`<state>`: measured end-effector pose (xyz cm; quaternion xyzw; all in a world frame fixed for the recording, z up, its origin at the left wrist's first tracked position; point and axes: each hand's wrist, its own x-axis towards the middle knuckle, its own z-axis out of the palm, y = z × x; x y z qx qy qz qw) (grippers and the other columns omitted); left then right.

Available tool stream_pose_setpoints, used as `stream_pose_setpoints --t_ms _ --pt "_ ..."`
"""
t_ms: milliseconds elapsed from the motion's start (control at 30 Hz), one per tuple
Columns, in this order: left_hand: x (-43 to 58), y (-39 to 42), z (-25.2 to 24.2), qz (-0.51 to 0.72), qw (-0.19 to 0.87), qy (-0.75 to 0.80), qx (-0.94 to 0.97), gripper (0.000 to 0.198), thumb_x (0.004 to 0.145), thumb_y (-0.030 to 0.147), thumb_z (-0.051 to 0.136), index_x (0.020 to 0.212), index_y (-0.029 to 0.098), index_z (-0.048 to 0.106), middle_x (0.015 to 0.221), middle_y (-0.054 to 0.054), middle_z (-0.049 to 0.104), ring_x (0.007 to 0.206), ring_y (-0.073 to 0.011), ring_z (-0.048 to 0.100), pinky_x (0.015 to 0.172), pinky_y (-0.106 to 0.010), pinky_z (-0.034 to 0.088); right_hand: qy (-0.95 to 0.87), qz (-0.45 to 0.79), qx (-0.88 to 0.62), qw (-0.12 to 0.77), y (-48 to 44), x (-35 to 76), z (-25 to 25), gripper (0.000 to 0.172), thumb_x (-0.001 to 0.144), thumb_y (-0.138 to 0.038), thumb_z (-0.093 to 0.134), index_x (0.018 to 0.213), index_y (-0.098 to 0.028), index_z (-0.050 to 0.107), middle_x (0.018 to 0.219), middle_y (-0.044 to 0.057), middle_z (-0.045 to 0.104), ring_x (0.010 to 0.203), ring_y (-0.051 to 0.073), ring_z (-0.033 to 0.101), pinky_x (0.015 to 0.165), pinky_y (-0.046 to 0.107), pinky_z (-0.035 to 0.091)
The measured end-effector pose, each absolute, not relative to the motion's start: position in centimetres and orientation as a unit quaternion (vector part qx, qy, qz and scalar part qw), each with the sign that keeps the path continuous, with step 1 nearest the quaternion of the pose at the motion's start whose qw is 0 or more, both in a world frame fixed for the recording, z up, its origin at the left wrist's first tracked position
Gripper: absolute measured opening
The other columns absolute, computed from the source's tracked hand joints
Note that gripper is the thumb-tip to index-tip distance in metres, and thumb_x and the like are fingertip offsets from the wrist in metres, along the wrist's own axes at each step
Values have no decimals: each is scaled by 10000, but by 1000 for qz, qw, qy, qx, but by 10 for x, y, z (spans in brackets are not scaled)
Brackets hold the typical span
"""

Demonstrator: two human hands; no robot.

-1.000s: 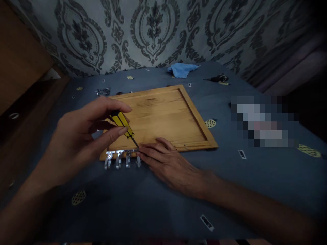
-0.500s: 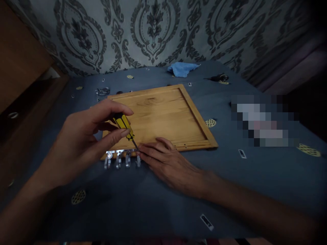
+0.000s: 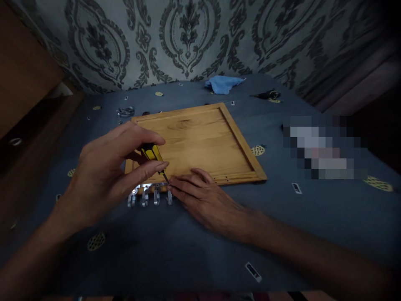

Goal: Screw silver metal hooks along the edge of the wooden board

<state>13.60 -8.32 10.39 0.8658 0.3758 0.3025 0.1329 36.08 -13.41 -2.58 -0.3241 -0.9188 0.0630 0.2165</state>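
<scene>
My left hand [image 3: 115, 167] is closed around the yellow-and-black handle of a screwdriver [image 3: 153, 153], thumb on one side and fingers on the other. The screwdriver leans, its tip down at the right end of a metal hook rail [image 3: 153, 185]. That rail, with several shiny hooks hanging off the near side, lies along the near edge of a framed wooden panel [image 3: 200, 142]. My right hand [image 3: 206, 200] is closed at the rail's right end, its fingertips pressed there beside the screwdriver tip. Whatever screw sits under the tip is too small to make out.
The panel lies on a dark blue patterned cloth [image 3: 188, 255]. Behind it are a small heap of metal parts [image 3: 125, 111], a blue rag [image 3: 224, 84] and a black object [image 3: 266, 95]. A blurred-out item [image 3: 322, 148] lies at right; wooden furniture [image 3: 28, 62] stands at left.
My left hand has shifted slightly right and turned a little with the screwdriver, whose tip stays at the rail's end. My right hand, the rail and the panel have hardly moved.
</scene>
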Motion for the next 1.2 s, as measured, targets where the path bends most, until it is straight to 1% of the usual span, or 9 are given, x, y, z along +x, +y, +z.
stream_pose_setpoints --t_ms 100,200,367,533,667,767,967,1100,1200 --pt "138 -87 105 310 152 382 857 166 930 333 704 1087 281 723 1036 20 766 890 -173 732 785 -244 629 -919 64 -321 221 -134 361 -25 409 1043 -151 493 1441 -150 588 1440 127 655 1374 259 534 1191 546 347" --pt "137 -91 107 311 180 398 844 202 928 282 696 1129 280 716 1097 27 769 926 -170 739 804 -239 627 -919 66 -319 223 -134 361 -23 400 1053 -147 471 1435 -114 585 1440 137 653 1369 264 538 1185 553 357" --pt "137 -87 104 308 152 390 854 189 946 326 673 1119 259 710 1070 2 774 883 -171 741 774 -245 629 -919 62 -324 216 -135 361 -22 388 1057 -156 479 1425 -162 602 1447 115 652 1384 246 533 1190 523 356" --pt "138 -83 101 301 102 375 871 189 934 356 695 1109 291 726 1008 11 777 849 -184 743 767 -266 628 -917 62 -323 225 -134 361 -24 411 1041 -144 506 1445 -143 582 1445 129 651 1367 255 547 1177 544 374" --pt "137 -85 101 309 139 396 854 197 939 329 687 1129 293 722 1083 24 777 927 -187 749 814 -266 633 -919 65 -321 219 -135 361 -23 438 1018 -123 534 1454 -139 575 1447 136 647 1374 264 542 1177 553 372" --pt "135 -86 102 331 168 393 841 198 919 313 714 1116 295 726 1101 36 772 948 -193 749 779 -264 636 -919 71 -325 213 -135 361 -21 423 1035 -129 497 1450 -144 577 1449 132 646 1378 259 537 1180 548 364" --pt "130 -88 111 356 137 406 831 212 912 293 745 1121 310 718 1086 67 753 938 -159 729 761 -247 621 -919 70 -322 217 -135 361 -22 381 1071 -164 444 1421 -142 593 1446 120 653 1383 248 529 1195 529 336" --pt "131 -87 108 338 141 392 844 196 920 295 715 1113 329 719 1065 64 763 875 -177 741 697 -281 625 -920 73 -325 208 -135 361 -20 393 1054 -142 467 1426 -146 593 1457 123 642 1374 256 537 1191 538 348" --pt "131 -85 105 329 145 392 847 190 917 317 701 1106 322 722 1082 56 769 897 -191 750 703 -279 633 -920 67 -325 208 -135 361 -19 401 1043 -143 497 1433 -152 590 1456 126 642 1378 256 535 1188 531 356"
